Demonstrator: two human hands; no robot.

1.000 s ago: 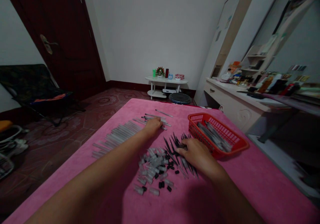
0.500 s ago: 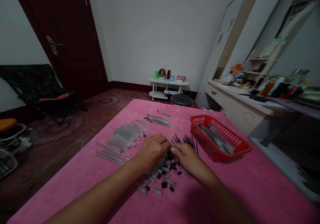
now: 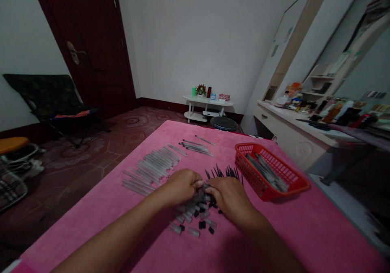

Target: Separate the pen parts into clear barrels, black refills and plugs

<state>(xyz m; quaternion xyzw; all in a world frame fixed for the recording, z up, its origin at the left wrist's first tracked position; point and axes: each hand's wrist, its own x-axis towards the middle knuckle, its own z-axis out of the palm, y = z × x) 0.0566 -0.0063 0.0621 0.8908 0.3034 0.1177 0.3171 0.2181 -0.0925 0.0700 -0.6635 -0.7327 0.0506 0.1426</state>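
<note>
My left hand [image 3: 182,186] and my right hand [image 3: 229,192] meet over the middle of the pink cloth, fingertips pinched close together. Whatever small piece lies between them is mostly hidden and too blurred to name. Under and below the hands is a pile of clear caps [image 3: 194,232] and small black plugs [image 3: 202,224]. Thin dark pen refills [image 3: 234,172] fan out just beyond my right hand. To the left, clear pen barrels [image 3: 158,160] lie side by side. Farther back are several pens with dark ends [image 3: 196,147].
A red plastic basket [image 3: 262,192] with clear pens [image 3: 269,171] inside stands at the right on the pink cloth [image 3: 100,224]. A white dressing table [image 3: 300,122] runs along the right. Behind are a low white stand [image 3: 195,99] and a black round stool [image 3: 224,123].
My hands have drawn slightly down and changed their grip, with the left fingers now curled more tightly. The whole view has shifted a little, so the scene sits farther right.
</note>
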